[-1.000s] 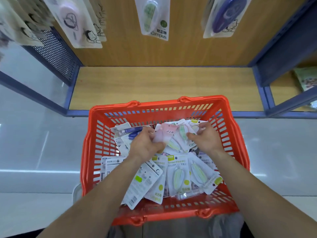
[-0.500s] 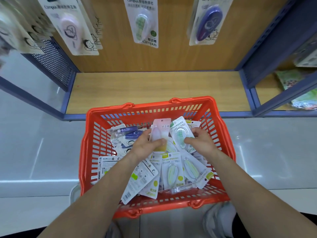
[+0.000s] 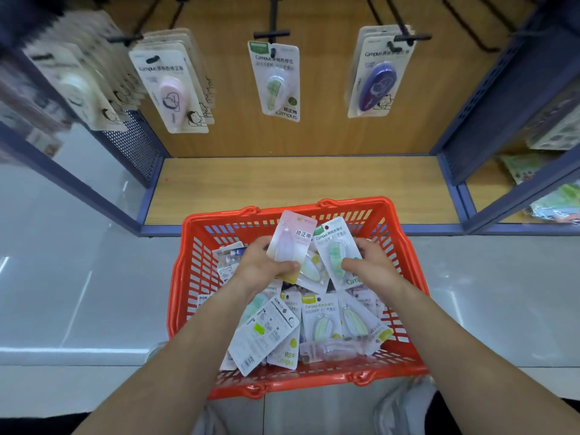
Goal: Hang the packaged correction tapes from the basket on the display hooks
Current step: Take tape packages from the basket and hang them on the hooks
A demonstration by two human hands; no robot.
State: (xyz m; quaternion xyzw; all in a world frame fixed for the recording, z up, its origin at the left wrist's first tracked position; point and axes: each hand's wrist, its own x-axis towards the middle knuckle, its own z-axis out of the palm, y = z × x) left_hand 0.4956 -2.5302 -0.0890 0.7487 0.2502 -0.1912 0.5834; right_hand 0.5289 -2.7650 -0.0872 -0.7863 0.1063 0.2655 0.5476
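Observation:
An orange basket holds several packaged correction tapes. My left hand grips a pink-topped tape pack, lifted above the pile. My right hand pinches a green tape pack beside it. Above, black display hooks carry hung packs: a pink one, a green one and a purple one.
A wooden shelf with a blue frame lies behind the basket. More cream packs hang at the far left by a perforated side panel. Other goods sit in the right bay. Pale floor surrounds the basket.
Both hands have lifted their packs up out of the pile. The view has tilted upward, bringing the hooks and hung packs into sight.

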